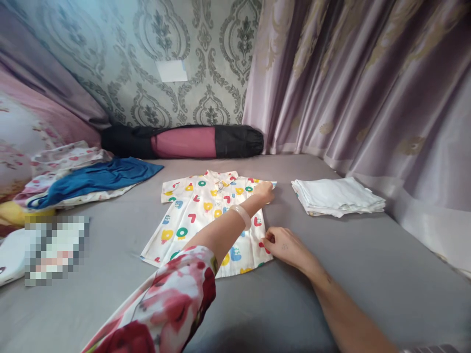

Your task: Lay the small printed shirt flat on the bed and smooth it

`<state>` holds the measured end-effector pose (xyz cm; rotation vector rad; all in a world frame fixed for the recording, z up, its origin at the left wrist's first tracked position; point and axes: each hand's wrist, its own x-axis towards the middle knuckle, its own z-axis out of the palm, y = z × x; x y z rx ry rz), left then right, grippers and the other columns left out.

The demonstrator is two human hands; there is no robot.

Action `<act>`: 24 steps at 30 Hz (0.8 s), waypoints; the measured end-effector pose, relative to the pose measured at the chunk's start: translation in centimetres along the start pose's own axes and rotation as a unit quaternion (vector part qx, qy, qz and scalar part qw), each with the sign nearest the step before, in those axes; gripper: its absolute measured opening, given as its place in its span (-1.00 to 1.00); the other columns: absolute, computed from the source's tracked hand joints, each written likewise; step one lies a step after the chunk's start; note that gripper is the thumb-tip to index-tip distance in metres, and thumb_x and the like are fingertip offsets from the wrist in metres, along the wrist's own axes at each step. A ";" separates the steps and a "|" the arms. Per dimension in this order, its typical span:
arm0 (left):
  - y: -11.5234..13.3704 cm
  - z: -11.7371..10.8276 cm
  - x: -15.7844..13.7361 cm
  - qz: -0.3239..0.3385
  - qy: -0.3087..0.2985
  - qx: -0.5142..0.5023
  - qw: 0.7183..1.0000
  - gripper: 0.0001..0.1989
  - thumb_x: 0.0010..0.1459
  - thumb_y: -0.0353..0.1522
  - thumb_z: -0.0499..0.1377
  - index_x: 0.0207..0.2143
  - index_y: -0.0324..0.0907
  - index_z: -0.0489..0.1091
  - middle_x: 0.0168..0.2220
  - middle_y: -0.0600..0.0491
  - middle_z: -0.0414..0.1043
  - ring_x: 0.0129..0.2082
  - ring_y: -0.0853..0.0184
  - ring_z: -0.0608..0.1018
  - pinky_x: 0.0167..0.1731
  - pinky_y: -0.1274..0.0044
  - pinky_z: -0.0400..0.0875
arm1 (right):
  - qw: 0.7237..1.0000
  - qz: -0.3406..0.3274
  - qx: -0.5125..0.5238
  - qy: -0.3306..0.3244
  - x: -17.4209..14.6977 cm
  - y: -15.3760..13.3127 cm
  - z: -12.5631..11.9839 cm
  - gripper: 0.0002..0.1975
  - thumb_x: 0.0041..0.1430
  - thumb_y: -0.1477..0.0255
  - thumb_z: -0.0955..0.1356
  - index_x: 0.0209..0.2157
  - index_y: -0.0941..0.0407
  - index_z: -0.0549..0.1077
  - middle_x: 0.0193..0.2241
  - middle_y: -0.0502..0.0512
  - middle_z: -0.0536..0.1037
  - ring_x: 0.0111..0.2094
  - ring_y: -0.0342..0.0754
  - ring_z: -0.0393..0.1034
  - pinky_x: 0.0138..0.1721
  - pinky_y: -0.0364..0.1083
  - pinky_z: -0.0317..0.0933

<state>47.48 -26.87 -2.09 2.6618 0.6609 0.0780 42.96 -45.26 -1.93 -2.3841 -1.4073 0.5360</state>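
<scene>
A small white short-sleeved shirt (206,211) printed with colourful letters lies spread flat, collar facing away from me. My left hand (264,192) reaches across it, a pale bangle on the wrist, and its closed fingers grip the end of the right-hand sleeve. Lower down, my right hand (285,247) pinches the shirt's right side edge near the hem. My left forearm covers part of the shirt's middle and lower front.
The shirt rests on a grey bedsheet (114,240). To the right sits a stack of folded white cloths (338,196). At left are a blue garment (95,179) and other clothes in a heap. A black and pink roll (184,142) lies along the wall; curtains (331,73) hang right.
</scene>
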 end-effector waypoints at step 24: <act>-12.4 -5.6 -4.3 -0.140 0.138 -0.400 0.895 -0.88 -0.01 -0.44 0.23 -0.57 -0.22 0.35 -0.61 0.10 0.36 -0.58 0.47 0.41 -0.58 0.66 0.25 | 0.944 -0.129 0.302 -0.016 0.4 -0.5 1.9 -0.64 0.12 0.44 0.32 -0.06 0.03 0.17 -0.43 -0.14 0.38 -0.46 -0.17 0.23 -0.38 -0.14 0.15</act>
